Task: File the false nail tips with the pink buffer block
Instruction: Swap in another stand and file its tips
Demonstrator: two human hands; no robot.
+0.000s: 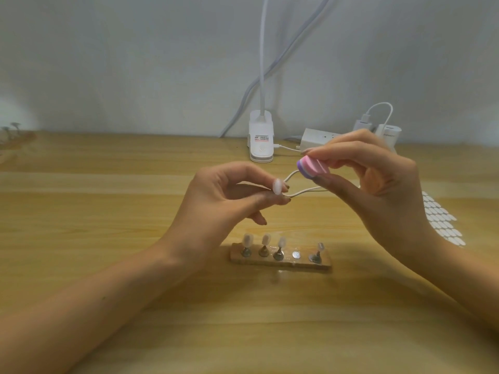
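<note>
The left hand pinches 1 false nail tip between thumb and fingertips, raised above the middle of the desk. The right hand grips the pink buffer block between thumb and fingers, just beside the tip and, as far as I can see, apart from it. 4 other tips stand on a wooden stand toward the near edge, with 1 place free.

I judge the tip to be very light, thin and a little flexible, so it can slip. It is better held low, leaving the end free. The block looks like light, soft foam and is best held by its sides.

The label on the lamp clamp at the far edge and the writing on the charger are too blurred to read.
</note>
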